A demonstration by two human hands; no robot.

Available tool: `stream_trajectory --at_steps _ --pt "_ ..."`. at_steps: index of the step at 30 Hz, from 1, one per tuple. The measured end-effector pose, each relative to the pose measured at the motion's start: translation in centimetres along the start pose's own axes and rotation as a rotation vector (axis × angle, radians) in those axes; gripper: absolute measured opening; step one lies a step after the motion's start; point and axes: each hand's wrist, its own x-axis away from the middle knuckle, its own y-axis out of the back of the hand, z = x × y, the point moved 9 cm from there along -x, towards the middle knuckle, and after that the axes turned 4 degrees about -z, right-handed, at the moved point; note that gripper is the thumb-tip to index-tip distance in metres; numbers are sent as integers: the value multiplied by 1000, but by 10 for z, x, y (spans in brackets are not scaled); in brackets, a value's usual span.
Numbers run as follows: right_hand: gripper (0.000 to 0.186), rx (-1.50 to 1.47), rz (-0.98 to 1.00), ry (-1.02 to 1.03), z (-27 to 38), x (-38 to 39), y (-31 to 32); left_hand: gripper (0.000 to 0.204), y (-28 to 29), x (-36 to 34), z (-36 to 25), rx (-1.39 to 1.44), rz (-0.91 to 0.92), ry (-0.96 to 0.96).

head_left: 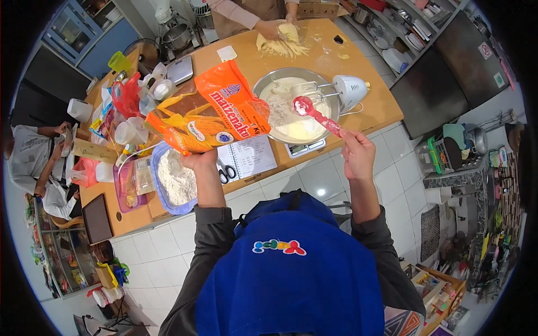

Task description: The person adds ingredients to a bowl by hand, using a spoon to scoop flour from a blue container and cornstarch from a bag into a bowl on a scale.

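Note:
My left hand (200,161) is closed round the lower end of an orange cornstarch bag (224,106), held tilted above the table with its top toward the bowl. In my right hand (357,154) is the handle of a red measuring spoon (320,116). White powder coats the spoon's scoop, which hangs over a large metal bowl (259,84). Inside the bowl lie white powder and a pale yellow mass. The beaters of a white hand mixer (351,92) reach over the bowl's right side. A kitchen scale (305,147) shows under the bowl's near edge.
A blue-purple tub (158,197) of flour stands left of an open notebook (255,157) and black scissors (227,172). Bags and containers crowd the table's left end. Across the table, a person's hands (272,29) work dough (283,42). Another person (36,159) sits at far left.

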Motion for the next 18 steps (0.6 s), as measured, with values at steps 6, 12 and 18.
stream_trajectory --at_steps 6,12,18 --pt "9 177 -12 173 13 2 -4 52 1 0 1 -10 1 -2" --pt "5 1075 80 1473 53 55 -45 53 4 -2 0 -22 12 -7" --pt "12 1290 181 1548 23 43 -36 52 9 -9 -2 -36 12 -12"
